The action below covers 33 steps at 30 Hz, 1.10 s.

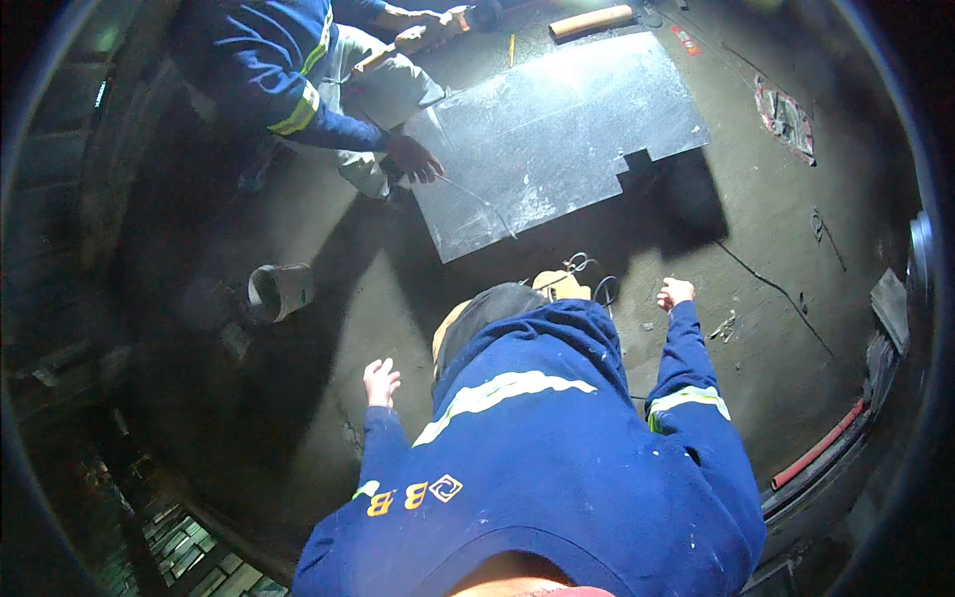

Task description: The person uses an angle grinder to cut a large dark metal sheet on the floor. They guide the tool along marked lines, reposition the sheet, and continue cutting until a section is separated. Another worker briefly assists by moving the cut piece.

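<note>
My left hand is held out low at my left side, with its fingers apart and nothing in it. My right hand is out to the right, loosely curled with the fingers slightly apart; no object shows in it. Both are apart from the large grey panel in front of me. The panel has a stepped notch in its near right edge and casts a dark shadow toward me. Dark wire loops show just beyond my body, near my tan footwear.
A crouching co-worker in a blue sleeve holds a power tool and has another hand at the panel's left edge. A bucket lies at left. A brown tube, a dark cable and a red pipe are around.
</note>
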Available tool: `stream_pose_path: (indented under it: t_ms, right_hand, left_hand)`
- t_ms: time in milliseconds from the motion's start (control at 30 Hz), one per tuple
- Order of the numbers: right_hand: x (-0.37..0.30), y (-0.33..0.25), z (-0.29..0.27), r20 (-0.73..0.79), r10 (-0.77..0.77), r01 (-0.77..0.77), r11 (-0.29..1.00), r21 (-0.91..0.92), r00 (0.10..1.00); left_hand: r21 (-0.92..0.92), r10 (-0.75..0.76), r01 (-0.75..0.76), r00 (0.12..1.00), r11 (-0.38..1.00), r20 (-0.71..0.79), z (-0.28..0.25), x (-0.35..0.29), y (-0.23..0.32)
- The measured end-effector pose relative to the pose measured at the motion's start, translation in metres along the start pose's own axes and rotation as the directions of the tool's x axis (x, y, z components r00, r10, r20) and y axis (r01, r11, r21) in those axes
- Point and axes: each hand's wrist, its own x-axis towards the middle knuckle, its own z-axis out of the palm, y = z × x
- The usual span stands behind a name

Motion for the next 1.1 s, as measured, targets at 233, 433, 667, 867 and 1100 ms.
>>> stream_pose_path:
  t_ms: [233,433,667,867,1100]
  right_hand:
    - [-0.036,0.059,0.010,-0.010,-0.147,0.147,0.987,0.072,0.989]
    - [-0.082,0.140,0.022,0.001,-0.140,0.139,0.982,0.130,0.990]
    - [-0.152,0.258,0.041,-0.117,-0.179,0.164,0.979,-0.124,0.977]
    - [-0.187,0.278,0.018,-0.170,-0.218,0.166,0.946,-0.277,0.961]
    - [-0.164,0.263,0.007,-0.147,-0.313,0.267,0.926,-0.268,0.938]
  left_hand:
    - [0.193,0.079,-0.106,0.987,0.975,0.138,0.022,0.052,0.040]
    - [0.180,0.097,-0.133,0.975,0.975,0.198,-0.021,0.117,0.020]
    - [0.142,-0.125,0.103,0.980,0.984,0.154,-0.123,0.192,-0.069]
    - [0.144,-0.276,0.256,0.951,0.956,0.140,-0.144,0.193,-0.122]
    - [0.106,-0.139,0.114,0.950,0.988,0.280,-0.098,0.186,-0.119]
